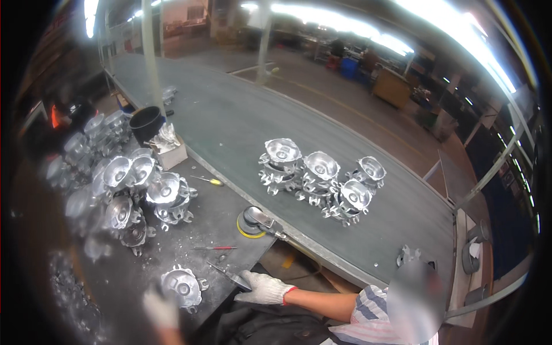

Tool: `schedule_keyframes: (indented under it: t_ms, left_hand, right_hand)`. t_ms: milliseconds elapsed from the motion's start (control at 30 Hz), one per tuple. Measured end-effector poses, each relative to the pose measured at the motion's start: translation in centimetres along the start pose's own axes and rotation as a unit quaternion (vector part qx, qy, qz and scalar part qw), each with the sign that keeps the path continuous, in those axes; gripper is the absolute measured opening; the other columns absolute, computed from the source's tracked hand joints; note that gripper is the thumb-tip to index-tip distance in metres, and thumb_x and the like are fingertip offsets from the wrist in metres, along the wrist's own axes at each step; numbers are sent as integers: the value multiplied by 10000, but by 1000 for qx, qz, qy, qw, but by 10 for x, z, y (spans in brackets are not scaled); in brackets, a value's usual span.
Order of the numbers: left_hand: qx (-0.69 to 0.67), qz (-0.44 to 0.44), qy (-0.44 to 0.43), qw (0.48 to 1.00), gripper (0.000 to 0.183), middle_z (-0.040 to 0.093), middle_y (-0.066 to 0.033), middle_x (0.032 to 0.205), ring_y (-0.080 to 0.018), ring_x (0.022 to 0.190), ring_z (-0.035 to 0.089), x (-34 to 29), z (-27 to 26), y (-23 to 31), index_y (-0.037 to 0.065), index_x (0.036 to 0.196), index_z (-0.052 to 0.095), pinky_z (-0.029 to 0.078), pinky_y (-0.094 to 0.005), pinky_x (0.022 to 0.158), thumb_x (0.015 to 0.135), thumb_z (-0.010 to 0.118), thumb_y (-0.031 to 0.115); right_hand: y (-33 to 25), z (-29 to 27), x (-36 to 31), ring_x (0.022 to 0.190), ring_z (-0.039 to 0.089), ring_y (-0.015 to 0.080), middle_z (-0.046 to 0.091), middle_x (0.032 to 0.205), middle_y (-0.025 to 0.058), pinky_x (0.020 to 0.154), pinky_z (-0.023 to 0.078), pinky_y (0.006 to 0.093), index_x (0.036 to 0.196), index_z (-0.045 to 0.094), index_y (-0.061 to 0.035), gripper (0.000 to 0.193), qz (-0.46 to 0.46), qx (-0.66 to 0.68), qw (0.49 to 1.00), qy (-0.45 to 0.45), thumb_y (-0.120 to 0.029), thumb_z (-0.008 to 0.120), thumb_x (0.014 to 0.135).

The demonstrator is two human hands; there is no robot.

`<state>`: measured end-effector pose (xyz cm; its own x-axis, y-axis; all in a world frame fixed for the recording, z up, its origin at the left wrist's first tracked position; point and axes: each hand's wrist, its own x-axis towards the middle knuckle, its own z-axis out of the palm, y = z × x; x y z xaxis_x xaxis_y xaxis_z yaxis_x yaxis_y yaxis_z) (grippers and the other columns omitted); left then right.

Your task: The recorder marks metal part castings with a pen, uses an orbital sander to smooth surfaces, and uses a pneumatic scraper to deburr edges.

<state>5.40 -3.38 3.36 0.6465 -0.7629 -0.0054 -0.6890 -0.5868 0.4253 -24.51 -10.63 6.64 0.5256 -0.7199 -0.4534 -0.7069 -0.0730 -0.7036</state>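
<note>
A round silver metal casting (182, 287) with lugs around its rim lies face up on the dark workbench. My left hand (161, 309), in a white glove, is at the casting's left edge. Motion smears its fingers, so I cannot tell whether it grips the casting. To the casting's right, my right hand (263, 288), gloved in white with a red cuff, is closed around a slim metal hand tool (234, 277). The tool's thin tip points up and left; its exact kind is unclear. Just beyond lies a thin red-handled tool (221, 248).
A disc sander (253, 222) with a yellow-edged pad rests at the bench's far edge. A yellow-handled tool (214, 181) lies farther back. Stacked castings (164, 190) crowd the left. More stacks (321, 167) stand on the grey conveyor belt (230, 126). A black bucket (146, 122) stands back left.
</note>
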Motion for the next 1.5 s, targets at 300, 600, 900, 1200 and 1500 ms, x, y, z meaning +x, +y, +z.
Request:
schedule_keyframes:
  t_ms: [300, 600, 900, 1200, 1500]
  left_hand:
    - [-68, 110, 73, 989, 282, 644, -247, 1193, -412, 1167, 586, 1, 1, 17, 70, 1149, 701, 460, -477, 1018, 889, 595, 89]
    - [-19, 195, 12, 981, 421, 644, -192, 1224, -395, 1184, 570, 8, -13, 18, 98, 1269, 654, 460, -467, 1013, 852, 688, 143]
    - [52, 232, 28, 971, 460, 641, -188, 1165, -385, 1144, 561, -43, 26, 35, 60, 1141, 684, 411, -490, 1033, 736, 787, 254]
    - [-127, 214, 20, 968, 261, 683, -168, 1076, -316, 971, 646, -28, -12, 12, 20, 1118, 683, 514, -418, 874, 901, 681, 166]
    - [-295, -73, -206, 930, 300, 628, -14, 736, -82, 650, 557, -12, -69, 28, -28, 998, 684, 453, -269, 561, 964, 575, 249]
  right_hand:
    - [16, 8, -5, 1177, 586, 467, 535, 1292, 306, 985, 492, 512, 1313, 467, -12, 705, 20, -111, 993, -20, -423, 746, 814]
    - [20, 13, -11, 1167, 597, 462, 565, 1290, 277, 983, 497, 514, 1367, 447, -46, 680, 53, -146, 988, -24, -465, 662, 877]
    - [25, 13, -16, 1111, 630, 470, 613, 1250, 306, 957, 506, 526, 1418, 412, -9, 690, 78, -112, 989, 55, -475, 575, 936]
    - [19, 5, -6, 1028, 658, 462, 680, 1057, 294, 893, 510, 527, 1210, 492, 18, 512, 61, -73, 995, 17, -441, 538, 985]
    - [27, 7, 1, 1005, 659, 460, 684, 1019, 286, 870, 508, 531, 1150, 499, 17, 479, 38, -89, 995, 5, -424, 574, 977]
